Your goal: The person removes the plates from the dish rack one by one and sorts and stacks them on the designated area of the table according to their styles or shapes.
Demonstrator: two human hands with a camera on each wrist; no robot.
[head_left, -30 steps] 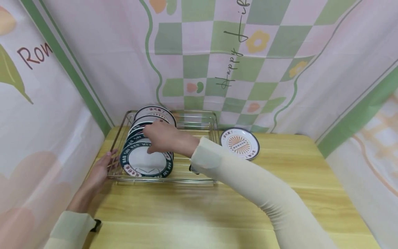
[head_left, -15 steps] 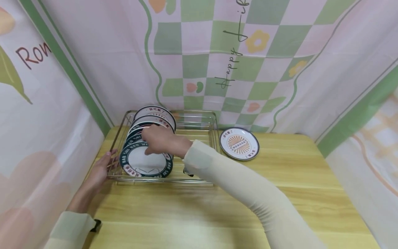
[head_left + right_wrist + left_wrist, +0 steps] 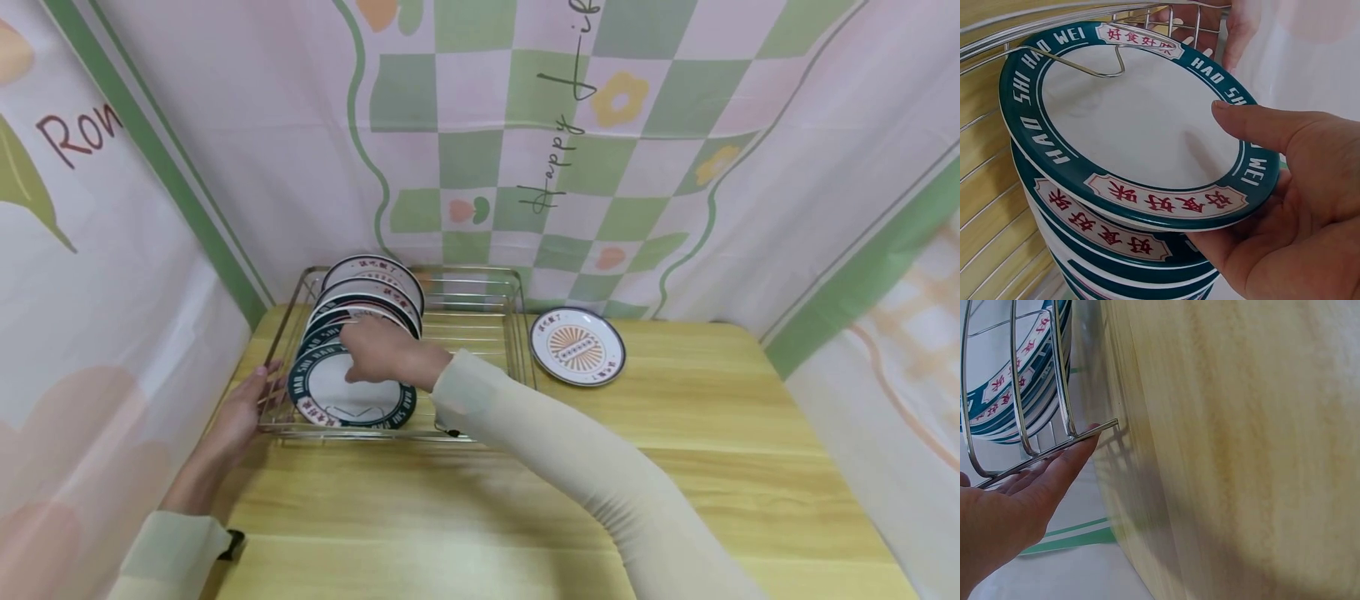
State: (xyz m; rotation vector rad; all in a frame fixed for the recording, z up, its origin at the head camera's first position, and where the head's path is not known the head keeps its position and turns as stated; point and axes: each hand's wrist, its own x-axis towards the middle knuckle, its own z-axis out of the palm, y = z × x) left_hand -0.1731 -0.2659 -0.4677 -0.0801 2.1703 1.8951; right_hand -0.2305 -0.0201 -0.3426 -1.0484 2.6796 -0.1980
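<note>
A green-rimmed white plate (image 3: 1141, 119) with lettering leans foremost in the wire dish rack (image 3: 517, 292). My right hand (image 3: 378, 348) pinches its upper rim, thumb (image 3: 1247, 122) on the white face and fingers curled beneath the edge. Behind it several more plates (image 3: 372, 292) stand in a leaning row on the rack's left side. At the rack's left end is my left hand (image 3: 243, 408), its extended fingers against the lower wires, as the left wrist view shows. The right wrist view shows some of those fingertips through the wires.
One white plate (image 3: 577, 347) with an orange sunburst lies flat on the wooden table (image 3: 675, 500), right of the rack. A patterned cloth (image 3: 480, 150) hangs close behind, and another cloth (image 3: 97, 275) borders the left side.
My right hand has shifted slightly left and towards the front along the foremost plate, and the right forearm has come lower. The left hand and the rack have stayed in place.
</note>
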